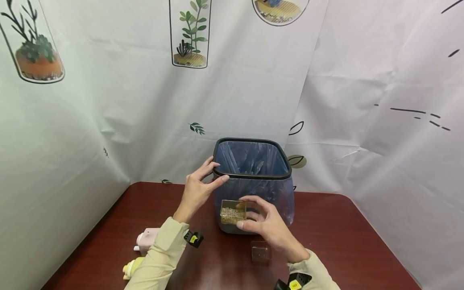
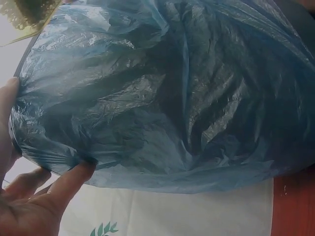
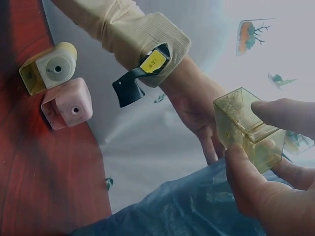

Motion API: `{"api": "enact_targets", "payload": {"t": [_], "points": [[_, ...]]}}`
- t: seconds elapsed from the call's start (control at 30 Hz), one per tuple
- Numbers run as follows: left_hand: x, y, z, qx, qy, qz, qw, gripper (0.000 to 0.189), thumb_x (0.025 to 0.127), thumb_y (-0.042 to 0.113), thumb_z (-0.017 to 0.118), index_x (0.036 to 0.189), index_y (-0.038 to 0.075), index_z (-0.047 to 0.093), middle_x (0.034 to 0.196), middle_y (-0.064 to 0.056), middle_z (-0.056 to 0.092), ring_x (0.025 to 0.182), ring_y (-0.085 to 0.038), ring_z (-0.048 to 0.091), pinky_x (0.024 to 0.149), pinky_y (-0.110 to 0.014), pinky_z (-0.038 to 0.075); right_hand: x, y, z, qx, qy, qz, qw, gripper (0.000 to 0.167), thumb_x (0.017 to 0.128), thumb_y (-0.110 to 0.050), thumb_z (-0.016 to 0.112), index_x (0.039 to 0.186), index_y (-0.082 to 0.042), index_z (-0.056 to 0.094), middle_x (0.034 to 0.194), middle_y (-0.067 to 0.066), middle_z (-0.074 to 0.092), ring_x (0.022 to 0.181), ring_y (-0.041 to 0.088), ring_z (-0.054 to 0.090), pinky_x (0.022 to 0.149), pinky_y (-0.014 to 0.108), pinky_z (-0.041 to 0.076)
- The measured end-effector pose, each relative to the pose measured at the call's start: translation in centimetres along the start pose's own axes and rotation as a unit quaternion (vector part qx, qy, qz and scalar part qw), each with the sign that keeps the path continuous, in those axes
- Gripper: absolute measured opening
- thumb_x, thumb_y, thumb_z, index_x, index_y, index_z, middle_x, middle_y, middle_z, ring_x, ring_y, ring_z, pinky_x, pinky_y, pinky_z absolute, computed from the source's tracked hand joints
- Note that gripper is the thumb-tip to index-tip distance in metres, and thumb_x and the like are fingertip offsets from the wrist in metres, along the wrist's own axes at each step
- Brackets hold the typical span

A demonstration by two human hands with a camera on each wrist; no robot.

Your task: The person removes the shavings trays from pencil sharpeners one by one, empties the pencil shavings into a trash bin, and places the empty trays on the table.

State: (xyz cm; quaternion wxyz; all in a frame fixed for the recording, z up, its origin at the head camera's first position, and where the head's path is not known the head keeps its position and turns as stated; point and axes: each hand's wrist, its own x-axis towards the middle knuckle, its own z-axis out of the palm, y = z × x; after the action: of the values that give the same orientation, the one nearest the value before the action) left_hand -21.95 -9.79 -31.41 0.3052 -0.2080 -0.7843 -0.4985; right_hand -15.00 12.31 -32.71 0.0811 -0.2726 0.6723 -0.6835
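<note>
My right hand (image 1: pixel 266 221) holds a small clear yellow sharpener drawer (image 1: pixel 233 212) between thumb and fingers, in front of the trash bin. Grainy, beige shavings (image 1: pixel 229 213) lie inside the drawer, which shows close up in the right wrist view. The trash bin (image 1: pixel 253 193) has a black rim and a translucent blue liner (image 2: pixel 147 98) folded over its outside. At the bin's near left corner my left hand (image 1: pixel 197 187) grips the rim, thumb on the near side and fingers round the left side. A second clear drawer (image 1: pixel 260 252) with a pinkish tint rests on the table below my right hand.
A pink pencil sharpener (image 3: pixel 71 104) and a yellow-and-white one (image 3: pixel 51 69) lie side by side on the table's left part, partly behind my left sleeve in the head view. The dark red table (image 1: pixel 326 233) meets a white printed cloth (image 1: pixel 145 121) behind and at both sides.
</note>
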Motion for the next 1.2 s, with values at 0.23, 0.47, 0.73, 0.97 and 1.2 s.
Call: {"api": "enact_targets", "payload": {"t": [0.23,0.47,0.73,0.97,1.2], "points": [[0.0,0.2,-0.1,0.002,-0.006,-0.002,1.0,0.042,0.076,0.045,0.07,0.113,0.024,0.064,0.14,-0.001,0.043,0.119,-0.017,0.05,0.08,-0.038,0.049,0.3,-0.4,0.0,0.008,0.001,0.008,0.9999,0.055,0.08,-0.003,0.068,0.129,-0.001,0.044,0.129,0.018,0.044,0.101,0.029,0.058,0.08,0.038,0.05],[0.1,0.0,-0.2,0.008,-0.003,0.0,1.0,0.043,0.077,0.045,0.069,0.113,0.023,0.064,0.14,-0.001,0.043,0.121,-0.016,0.048,0.084,-0.039,0.048,0.6,-0.8,0.0,0.01,0.001,0.005,0.9999,0.056,0.079,-0.004,0.069,0.13,-0.002,0.044,0.13,0.016,0.044,0.1,0.028,0.059,0.08,0.039,0.05],[0.1,0.1,-0.1,0.008,-0.002,-0.002,1.0,0.043,0.076,0.044,0.07,0.113,0.023,0.064,0.139,-0.001,0.044,0.122,-0.018,0.047,0.089,-0.044,0.045,0.8,-1.7,-0.1,0.017,-0.007,-0.006,0.9998,0.053,0.081,-0.005,0.067,0.129,-0.004,0.045,0.125,0.018,0.047,0.099,0.03,0.06,0.079,0.04,0.05],[0.1,0.1,-0.1,0.008,-0.002,-0.001,1.0,0.043,0.076,0.043,0.071,0.113,0.023,0.064,0.139,-0.002,0.044,0.122,-0.018,0.047,0.09,-0.044,0.044,1.0,-2.4,-0.2,0.008,-0.005,-0.008,0.9999,0.055,0.081,-0.006,0.068,0.13,-0.004,0.044,0.125,0.018,0.048,0.102,0.031,0.059,0.08,0.039,0.05],[0.0,0.0,0.0,0.0,-0.003,-0.003,1.0,0.041,0.077,0.044,0.07,0.113,0.023,0.064,0.139,-0.003,0.045,0.121,-0.018,0.049,0.09,-0.044,0.045,1.2,-3.2,-0.3,-0.016,-0.001,-0.014,0.9998,0.053,0.082,-0.008,0.067,0.13,-0.006,0.044,0.125,0.017,0.048,0.102,0.03,0.059,0.08,0.038,0.05]]}}
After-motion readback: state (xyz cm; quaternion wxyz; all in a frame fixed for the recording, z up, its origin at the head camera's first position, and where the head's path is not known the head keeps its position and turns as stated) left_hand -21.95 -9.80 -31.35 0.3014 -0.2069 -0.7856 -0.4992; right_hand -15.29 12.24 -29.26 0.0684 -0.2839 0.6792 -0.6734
